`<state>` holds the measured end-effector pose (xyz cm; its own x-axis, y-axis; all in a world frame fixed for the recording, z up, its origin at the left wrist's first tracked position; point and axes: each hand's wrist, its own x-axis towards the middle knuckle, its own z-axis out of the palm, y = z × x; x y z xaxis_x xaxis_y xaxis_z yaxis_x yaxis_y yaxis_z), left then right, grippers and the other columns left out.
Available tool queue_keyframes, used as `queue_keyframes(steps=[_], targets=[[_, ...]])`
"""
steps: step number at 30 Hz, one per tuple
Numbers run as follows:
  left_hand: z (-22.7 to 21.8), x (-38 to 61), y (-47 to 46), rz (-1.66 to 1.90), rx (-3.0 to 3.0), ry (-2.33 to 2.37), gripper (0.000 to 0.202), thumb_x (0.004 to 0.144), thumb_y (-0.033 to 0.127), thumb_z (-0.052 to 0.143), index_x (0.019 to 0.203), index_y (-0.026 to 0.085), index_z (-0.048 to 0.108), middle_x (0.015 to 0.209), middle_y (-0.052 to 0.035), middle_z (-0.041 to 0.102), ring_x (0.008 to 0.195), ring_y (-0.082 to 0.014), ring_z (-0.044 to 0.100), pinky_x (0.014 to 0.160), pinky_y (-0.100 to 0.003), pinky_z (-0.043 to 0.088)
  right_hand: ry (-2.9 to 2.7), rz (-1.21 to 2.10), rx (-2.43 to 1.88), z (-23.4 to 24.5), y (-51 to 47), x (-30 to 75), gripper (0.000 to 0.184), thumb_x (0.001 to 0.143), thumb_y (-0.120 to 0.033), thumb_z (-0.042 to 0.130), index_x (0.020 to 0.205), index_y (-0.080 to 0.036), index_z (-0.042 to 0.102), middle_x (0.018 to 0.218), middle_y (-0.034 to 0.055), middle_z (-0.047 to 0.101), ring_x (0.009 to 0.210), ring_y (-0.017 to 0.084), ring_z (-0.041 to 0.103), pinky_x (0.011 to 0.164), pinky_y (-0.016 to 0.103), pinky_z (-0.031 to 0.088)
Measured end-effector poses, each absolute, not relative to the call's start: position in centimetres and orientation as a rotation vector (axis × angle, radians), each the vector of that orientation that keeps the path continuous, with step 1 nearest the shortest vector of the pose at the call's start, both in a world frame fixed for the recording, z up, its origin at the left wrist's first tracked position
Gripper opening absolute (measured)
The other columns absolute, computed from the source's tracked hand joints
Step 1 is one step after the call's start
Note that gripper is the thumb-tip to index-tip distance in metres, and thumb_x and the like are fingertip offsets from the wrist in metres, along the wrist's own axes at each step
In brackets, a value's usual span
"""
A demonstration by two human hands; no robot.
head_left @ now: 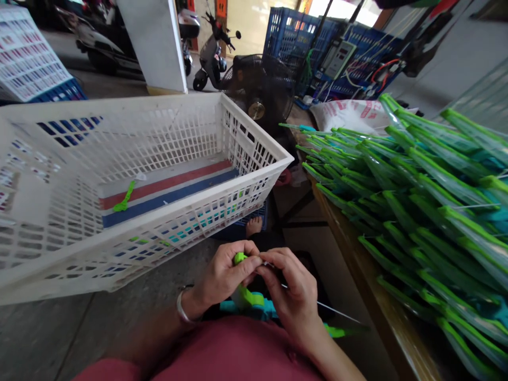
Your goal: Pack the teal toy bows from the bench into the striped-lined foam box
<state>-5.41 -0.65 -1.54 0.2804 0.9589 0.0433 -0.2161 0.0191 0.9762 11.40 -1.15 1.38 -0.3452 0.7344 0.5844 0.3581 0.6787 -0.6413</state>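
Note:
My left hand [226,275] pinches a small bright green plastic piece [239,258] between thumb and fingers, just above my lap. A bracelet sits on that wrist. My right hand [289,288] is closed against it, its fingertips gripping a thin metal rod [329,308] that runs down to the right. Below the hands lies a green and teal folded item [251,301], partly hidden by them. The hands touch at the fingertips.
A large white plastic basket [166,209] stands at the left, with a green strip [125,198] inside. A stack of several green and teal folded items [416,211] covers a wooden table [381,307] at the right. Behind are a black fan [260,87], blue crates [293,34] and scooters.

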Motion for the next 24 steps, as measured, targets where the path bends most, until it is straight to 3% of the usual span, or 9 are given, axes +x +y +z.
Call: queue_keyframes(steps=[6, 14, 20, 24], targets=[[-2.2, -5.5, -0.6, 1.119, 1.237, 0.805, 0.037, 0.099, 0.047, 0.060, 0.079, 0.016, 0.057, 0.062, 0.0022, 0.051, 0.055, -0.0091, 0.045, 0.055, -0.023, 0.037, -2.032, 0.440, -0.883, 2.1, -1.4, 12.6, 0.011, 0.100, -0.008, 0.059, 0.103, -0.018, 0.062, 0.090, 0.0026, 0.064, 0.078, 0.011, 0.063, 0.067, 0.022, 0.052], [-1.4, -5.1, 0.5, 1.022, 1.369, 0.713, 0.040, 0.101, 0.045, 0.057, 0.073, 0.017, 0.052, 0.064, 0.0008, 0.048, 0.057, -0.0107, 0.045, 0.056, -0.024, 0.036, -2.051, 0.288, -1.057, 3.8, -4.4, 14.9, 0.010, 0.101, -0.011, 0.052, 0.095, -0.017, 0.057, 0.079, 0.0015, 0.057, 0.069, 0.011, 0.053, 0.061, 0.025, 0.040], [1.1, -3.6, 2.5, 0.963, 1.328, 0.474, 0.050, 0.089, 0.057, 0.070, 0.062, 0.017, 0.055, 0.062, -0.0014, 0.047, 0.053, -0.0125, 0.044, 0.050, -0.024, 0.034, -1.902, -0.391, -0.920, 5.3, -4.5, 14.0, 0.011, 0.099, -0.012, 0.049, 0.093, -0.015, 0.058, 0.070, 0.0024, 0.060, 0.058, 0.012, 0.052, 0.051, 0.026, 0.039], [3.7, -2.3, 4.5, 0.985, 1.224, 0.433, 0.044, 0.079, 0.050, 0.083, 0.063, 0.017, 0.059, 0.066, -0.0017, 0.049, 0.054, -0.0121, 0.047, 0.047, -0.022, 0.040, -1.493, -0.783, -0.974, 5.2, -3.6, 11.2, 0.027, 0.104, -0.019, 0.045, 0.080, -0.019, 0.056, 0.056, -0.0022, 0.054, 0.043, 0.011, 0.045, 0.040, 0.029, 0.027]])
